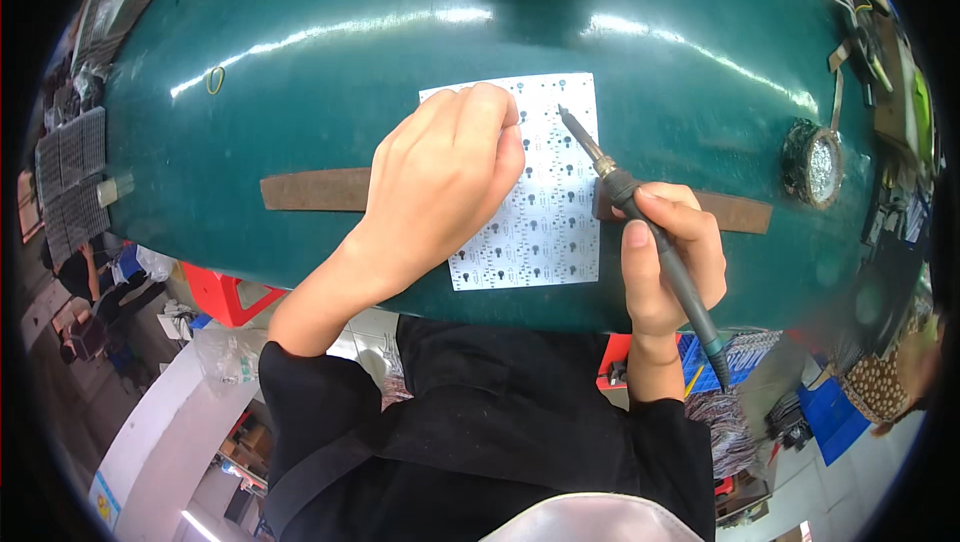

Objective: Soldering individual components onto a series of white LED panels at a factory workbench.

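Observation:
A white circuit board (552,212) with rows of dark marks lies on the green table (330,62) before me. My left hand (440,167) is closed over the board's left part, fingertips pinched together. Whatever is between those fingers, if anything, is hidden. A dark soldering iron (686,292) is held like a pen in my right hand (675,252), to the right of the board. Its thin tip points up and left, over the board's upper right part. Whether the tip touches the board I cannot tell.
A brown bar (315,189) shows left of the board, another brown length (735,213) right of it. A tape roll (822,168) sits at the right, near cables. A yellow rubber band (215,80) lies far left. Stacked grey panels (72,177) line the left edge.

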`<state>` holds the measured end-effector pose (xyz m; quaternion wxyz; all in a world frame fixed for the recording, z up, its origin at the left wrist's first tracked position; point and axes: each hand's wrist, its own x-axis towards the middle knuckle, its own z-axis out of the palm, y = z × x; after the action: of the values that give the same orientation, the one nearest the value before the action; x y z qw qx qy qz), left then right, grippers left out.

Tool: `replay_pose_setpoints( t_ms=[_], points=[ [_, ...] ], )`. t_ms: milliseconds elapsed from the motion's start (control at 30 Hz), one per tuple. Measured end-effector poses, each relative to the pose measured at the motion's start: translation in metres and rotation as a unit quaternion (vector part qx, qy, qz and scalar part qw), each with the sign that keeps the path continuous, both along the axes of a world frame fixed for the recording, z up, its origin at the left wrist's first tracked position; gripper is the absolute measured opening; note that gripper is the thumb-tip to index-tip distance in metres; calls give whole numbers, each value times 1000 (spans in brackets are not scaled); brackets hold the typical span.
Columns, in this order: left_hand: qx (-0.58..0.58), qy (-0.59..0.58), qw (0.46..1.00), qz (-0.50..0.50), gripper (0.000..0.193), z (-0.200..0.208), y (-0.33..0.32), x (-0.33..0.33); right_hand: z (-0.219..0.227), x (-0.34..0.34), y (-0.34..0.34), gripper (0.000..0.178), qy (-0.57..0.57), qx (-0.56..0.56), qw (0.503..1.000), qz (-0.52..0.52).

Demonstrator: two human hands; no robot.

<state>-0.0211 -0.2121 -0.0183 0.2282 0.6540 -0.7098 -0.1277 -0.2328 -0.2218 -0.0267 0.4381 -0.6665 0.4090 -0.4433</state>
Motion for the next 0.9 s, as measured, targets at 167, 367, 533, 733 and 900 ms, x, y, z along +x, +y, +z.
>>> replay_pose_setpoints(
  t_ms=[167, 367, 533, 733, 900],
  points=[
    [14, 7, 999, 30, 13, -3, -2, -2, -12, 4, -1, 18, -28, -6, 999, -23],
    [-69, 18, 997, 20, 14, -13, -7, -3, -11, 7, -4, 19, -19, -8, 1000, -13],
    [-73, 1, 997, 18, 14, -15, -7, -4, -7, 5, -5, 19, 11, 1, 1000, 21],
    [-62, -10, 998, 18, 13, -14, -8, -5, -11, 8, -3, 19, 11, 6, 1000, 18],
    [-55, -23, 998, 9, 13, -11, -8, -8, -15, 8, -1, 19, -24, -30, 999, -4]
  ],
)
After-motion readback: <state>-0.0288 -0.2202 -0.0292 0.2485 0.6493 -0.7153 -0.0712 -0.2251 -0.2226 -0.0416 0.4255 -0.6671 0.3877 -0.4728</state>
